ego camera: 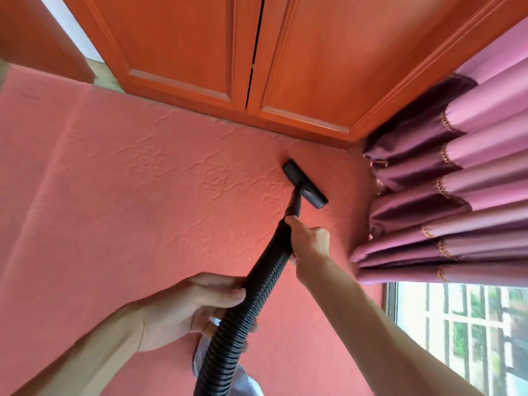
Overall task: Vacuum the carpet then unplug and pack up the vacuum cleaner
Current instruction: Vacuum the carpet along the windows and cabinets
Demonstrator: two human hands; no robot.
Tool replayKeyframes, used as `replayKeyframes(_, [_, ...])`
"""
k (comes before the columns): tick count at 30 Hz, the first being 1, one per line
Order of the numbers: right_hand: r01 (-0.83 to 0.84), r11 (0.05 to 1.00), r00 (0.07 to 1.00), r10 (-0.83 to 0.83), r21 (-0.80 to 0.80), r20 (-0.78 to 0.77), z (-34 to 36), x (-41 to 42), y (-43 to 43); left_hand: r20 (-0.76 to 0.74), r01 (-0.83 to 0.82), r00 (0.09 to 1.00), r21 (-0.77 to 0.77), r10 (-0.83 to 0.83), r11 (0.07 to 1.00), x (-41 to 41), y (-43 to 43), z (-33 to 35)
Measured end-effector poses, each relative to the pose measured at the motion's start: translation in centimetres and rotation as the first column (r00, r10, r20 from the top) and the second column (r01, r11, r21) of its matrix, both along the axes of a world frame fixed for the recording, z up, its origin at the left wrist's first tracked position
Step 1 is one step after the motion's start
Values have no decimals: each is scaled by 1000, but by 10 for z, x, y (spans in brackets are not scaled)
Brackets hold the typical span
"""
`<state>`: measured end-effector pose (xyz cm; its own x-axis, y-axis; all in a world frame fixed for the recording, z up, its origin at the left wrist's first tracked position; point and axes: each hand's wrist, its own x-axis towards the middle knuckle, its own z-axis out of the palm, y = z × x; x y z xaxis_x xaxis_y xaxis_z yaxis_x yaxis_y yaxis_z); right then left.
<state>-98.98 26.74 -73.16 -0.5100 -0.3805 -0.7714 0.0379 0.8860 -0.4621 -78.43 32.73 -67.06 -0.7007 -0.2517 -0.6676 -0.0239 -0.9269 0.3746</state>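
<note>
Black vacuum head (304,184) flat on the pink carpet (114,181) by the purple curtain (457,181), right hand (310,242) fingers wrapped round the hose (257,292) top, left hand (185,310) fingers wrapped round it lower down

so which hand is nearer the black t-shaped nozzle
Right. The right hand grips the black ribbed hose just behind the black T-shaped nozzle; the left hand holds it farther back.

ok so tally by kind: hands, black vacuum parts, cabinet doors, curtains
hands: 2, left hand and right hand
black vacuum parts: 2, ribbed hose and floor nozzle
cabinet doors: 2, left door and right door
curtains: 1, pink and purple curtain
total: 7
</note>
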Motion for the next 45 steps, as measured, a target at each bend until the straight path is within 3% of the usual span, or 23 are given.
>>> replayKeyframes(9, [-307, 950, 939, 312, -60, 143, 62, 24, 49, -4, -228, 974, -72, 228, 971, -12, 103, 48])
replayKeyframes(14, [-535, 845, 840, 531, 3, 107, 73, 39, 89, -28, -325, 945, -11, 325, 946, -21, 161, 60])
replayKeyframes(18, [-621, 782, 784, 618, 51, 54, 59, 50, 102, 95, -413, 906, -18, 413, 911, -23, 186, 60])
replayKeyframes(23, [-693, 716, 717, 696, 88, -15, 27, 58, 76, 266, -564, 782, -82, 564, 822, -46, 176, 44])
replayKeyframes(29, [-701, 712, 709, 702, 34, -68, -10, 66, -7, 382, -545, 696, -271, 608, 793, -68, 107, 4])
replayKeyframes(34, [-719, 694, 690, 719, 38, -86, -24, 68, -64, 405, -590, 630, -306, 663, 747, -79, 60, -21])
replayKeyframes(39, [-702, 712, 712, 702, 10, 2, -25, 76, -64, 387, -647, 579, -317, 717, 693, -70, 67, -26])
replayKeyframes(45, [-638, 770, 756, 624, 9, 199, 22, 86, -17, 218, -613, 660, -398, 719, 683, -30, 127, 1])
